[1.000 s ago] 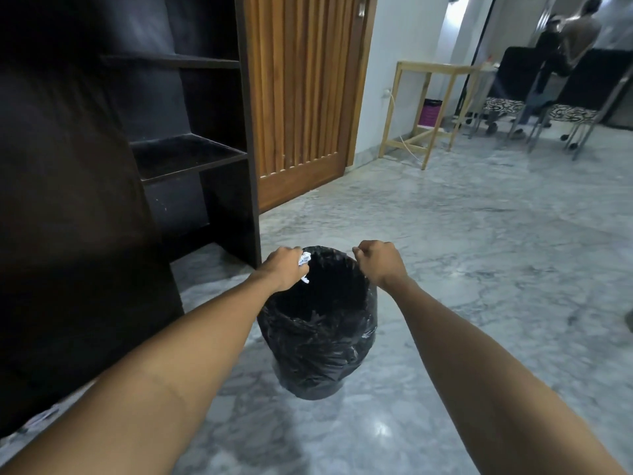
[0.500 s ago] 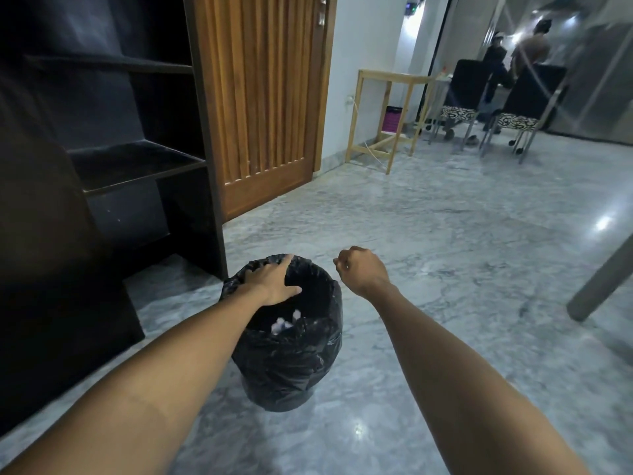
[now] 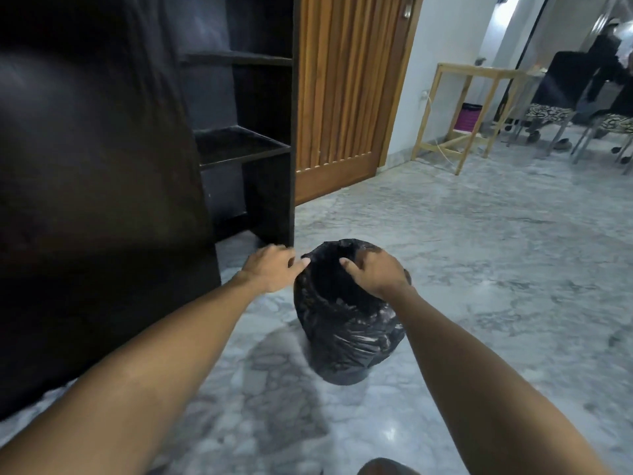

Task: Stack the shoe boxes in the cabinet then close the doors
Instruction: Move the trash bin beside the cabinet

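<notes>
Blur hides whether either of the hands (image 3: 375,274) grips the bin (image 3: 346,323).

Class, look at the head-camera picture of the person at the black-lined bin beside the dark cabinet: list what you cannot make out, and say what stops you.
- Bin contents: head view, dark inside, right hand over the rim.
- Left hand fingertips: blurred; contact with the liner unclear.
- Cabinet top: cut off by the upper edge.
- Cabinet's left side: near dark door panel hides it.
- Shoe boxes: none visible.
</notes>
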